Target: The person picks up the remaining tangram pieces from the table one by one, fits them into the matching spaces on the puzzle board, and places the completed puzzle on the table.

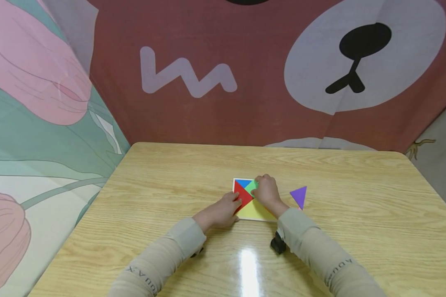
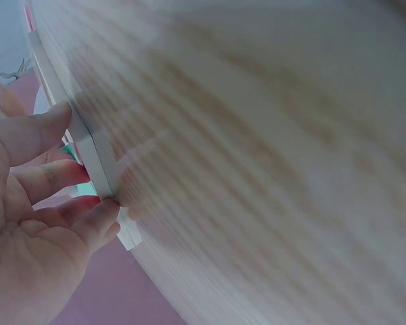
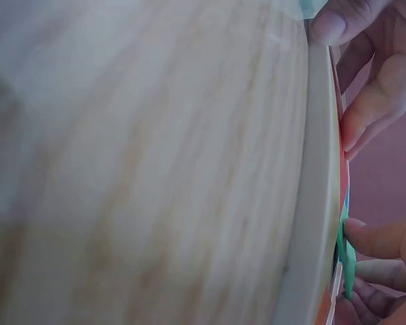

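A white-rimmed tangram tray lies on the table, holding a red triangle, a blue triangle and a yellow triangle. My left hand grips the tray's left front corner, fingertips over the red triangle. In the left wrist view its thumb presses against the tray's side. At the tray's back right, my right hand pinches a green tangram piece between thumb and fingers. That piece stands tilted in the right wrist view, its edge raised off the tray. The right hand hides the tray's right part.
A purple triangle lies on the wooden table to the right of the tray, with a sliver of pink beside my right sleeve. Black wrist devices, such as the right one, hang under the cuffs. A printed cloth backdrop rises behind the table.
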`<move>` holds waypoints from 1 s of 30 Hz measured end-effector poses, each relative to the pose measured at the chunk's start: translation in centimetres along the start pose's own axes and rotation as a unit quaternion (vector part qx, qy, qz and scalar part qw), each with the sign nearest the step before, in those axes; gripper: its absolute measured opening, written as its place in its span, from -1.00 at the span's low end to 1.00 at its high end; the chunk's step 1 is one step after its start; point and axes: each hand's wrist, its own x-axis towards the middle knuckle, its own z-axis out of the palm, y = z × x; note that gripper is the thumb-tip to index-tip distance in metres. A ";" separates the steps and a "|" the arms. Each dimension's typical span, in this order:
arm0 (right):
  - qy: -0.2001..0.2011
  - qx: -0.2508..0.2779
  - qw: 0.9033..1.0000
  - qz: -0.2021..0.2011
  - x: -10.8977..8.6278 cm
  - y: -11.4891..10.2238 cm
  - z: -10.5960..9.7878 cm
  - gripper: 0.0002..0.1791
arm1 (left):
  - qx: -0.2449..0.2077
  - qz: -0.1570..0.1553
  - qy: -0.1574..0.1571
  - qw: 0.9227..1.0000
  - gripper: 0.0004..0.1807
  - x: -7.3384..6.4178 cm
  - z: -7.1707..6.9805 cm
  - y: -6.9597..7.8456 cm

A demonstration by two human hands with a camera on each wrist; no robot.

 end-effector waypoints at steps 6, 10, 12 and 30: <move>-0.014 0.018 1.000 0.008 0.1 0.3 0.0 -0.51 | -0.013 0.001 0.001 1.000 -0.42 0.0 0.1 0.0; -0.017 0.025 1.000 0.001 0.1 0.4 0.0 -0.54 | -0.013 -0.002 0.001 1.000 -0.42 0.0 0.1 0.0; -0.018 0.025 1.000 -0.002 0.2 0.4 -0.1 -0.55 | -0.013 -0.005 -0.001 1.000 -0.42 0.0 0.1 0.0; -0.021 0.025 0.999 -0.008 0.2 0.5 0.0 -0.60 | -0.013 -0.006 -0.006 1.000 -0.41 -0.1 0.0 0.0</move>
